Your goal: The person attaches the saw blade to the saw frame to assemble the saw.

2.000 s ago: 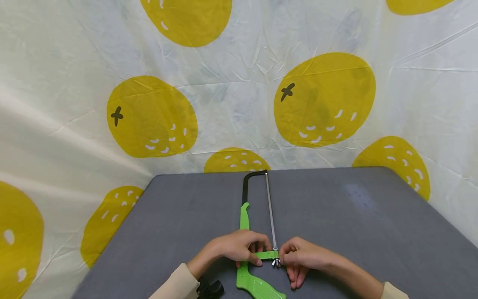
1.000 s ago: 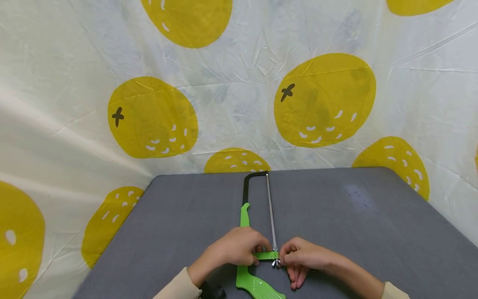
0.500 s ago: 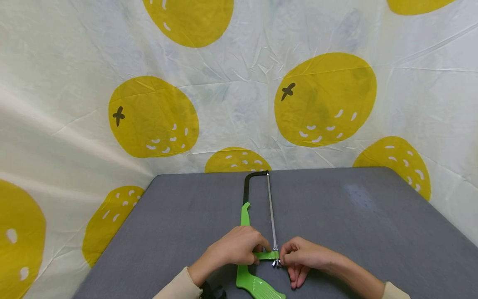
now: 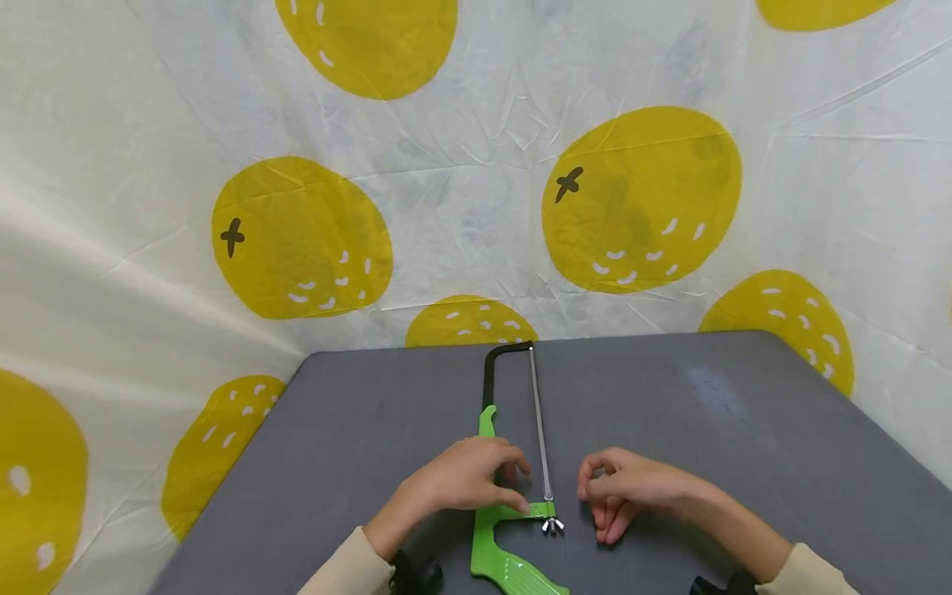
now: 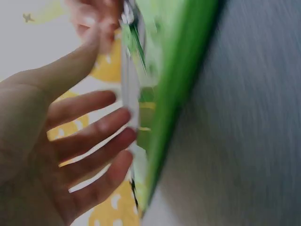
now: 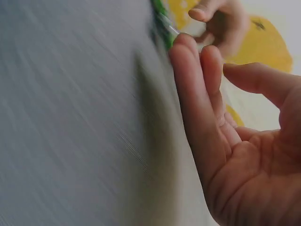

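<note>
A hacksaw [image 4: 485, 545] with a green handle and black front bow lies on the grey table, its bow pointing away. Its thin blade [image 4: 540, 430] runs along the right side down to a green arm, where a silver wing nut [image 4: 553, 525] sticks out toward me. My left hand [image 4: 468, 475] hovers over the frame, thumb close to the green arm; in the left wrist view its fingers [image 5: 96, 150] are spread and relaxed beside the saw. To the right of the wing nut, apart from it, my right hand [image 4: 635, 487] has loosely bent fingers with nothing in them.
The grey tabletop [image 4: 744, 438] spreads around the saw. Behind it and along the left hangs a white cloth [image 4: 461, 223] printed with yellow fruit. Dark wrist gear [image 4: 416, 574] shows by the left sleeve.
My right hand has drawn away from the wing nut, to the right and slightly up. My left fingers have come off the green arm and opened. The saw stays in place.
</note>
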Demonstrator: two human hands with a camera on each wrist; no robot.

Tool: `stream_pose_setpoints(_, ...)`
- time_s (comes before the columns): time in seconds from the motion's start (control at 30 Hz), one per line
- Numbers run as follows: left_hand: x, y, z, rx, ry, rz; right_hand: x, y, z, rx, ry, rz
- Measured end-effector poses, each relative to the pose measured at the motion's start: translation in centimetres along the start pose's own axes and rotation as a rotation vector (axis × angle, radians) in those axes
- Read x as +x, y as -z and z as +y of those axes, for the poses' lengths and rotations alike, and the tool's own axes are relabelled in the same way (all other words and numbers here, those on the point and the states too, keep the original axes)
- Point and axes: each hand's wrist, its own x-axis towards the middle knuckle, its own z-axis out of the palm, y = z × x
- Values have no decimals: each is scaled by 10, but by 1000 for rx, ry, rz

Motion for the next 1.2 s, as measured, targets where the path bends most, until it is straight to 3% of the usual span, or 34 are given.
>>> stream_pose_setpoints(0.1,-2,9,-21,41,105,94,-12,22,-15,-150,35,150)
stream_pose_setpoints(0.23,-11,29,-61,81,257,146,-28,53,-34,-700,91,451)
stream_pose_setpoints(0.3,-16,42,-84,120,314,153,-34,73,-41,-987,80,593)
stream_pose_setpoints(0.33,-18,49,-95,143,343,158,-37,85,-44,-1099,70,645)
stream_pose_setpoints(0.4,-21,60,-119,223,401,188,-40,109,-49,-1204,33,699)
stream_pose_setpoints(0.53,-26,82,-157,325,512,250,-44,151,-58,-1237,-68,729)
stream_pose_setpoints(0.7,-26,101,-182,301,564,279,-49,184,-67,-1240,-157,732)
stream_pose_setpoints(0.93,-25,112,-198,328,597,281,-53,203,-80,-1217,-203,738)
stream_pose_setpoints(1.2,-23,119,-199,335,603,304,-56,208,-86,-1192,-215,756)
